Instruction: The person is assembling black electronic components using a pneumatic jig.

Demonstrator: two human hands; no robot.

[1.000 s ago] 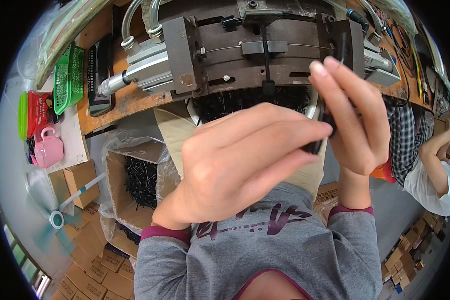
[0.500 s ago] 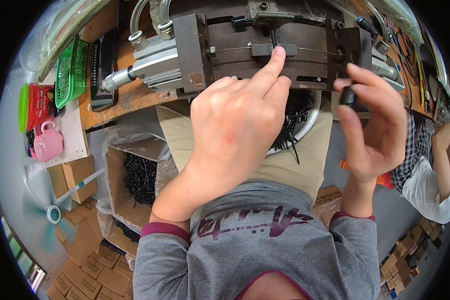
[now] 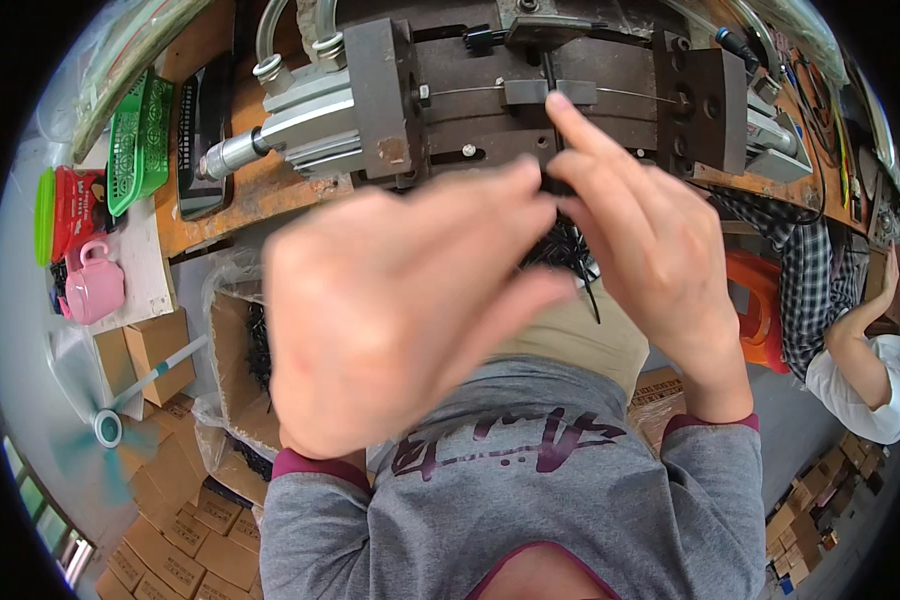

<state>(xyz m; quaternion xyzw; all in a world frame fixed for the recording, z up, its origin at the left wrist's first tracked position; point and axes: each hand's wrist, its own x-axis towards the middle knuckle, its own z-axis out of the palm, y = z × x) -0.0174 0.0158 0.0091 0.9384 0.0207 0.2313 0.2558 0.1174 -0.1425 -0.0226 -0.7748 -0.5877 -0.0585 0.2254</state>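
Note:
My right hand reaches up to a dark metal fixture. Its index finger points at a small grey block held at the middle of a thin wire, and the tip meets the block's lower edge. A thin black rod runs down onto this block. The other right fingers are curled near a dark piece I cannot make out. My left hand is smeared by motion in front of my lap. Its fingertips come close to the right hand's curled fingers, with the thumb apart; whether it holds anything is unclear.
Silver cylinders with clear hoses flank the fixture. At left are a phone-like black slab, a green basket and a pink cup. A lined box and a fan stand below. Another person's arm is at right.
My left hand has drawn back from the block toward me and left. My right hand has moved left to the block; the small black piece it held is no longer clearly visible.

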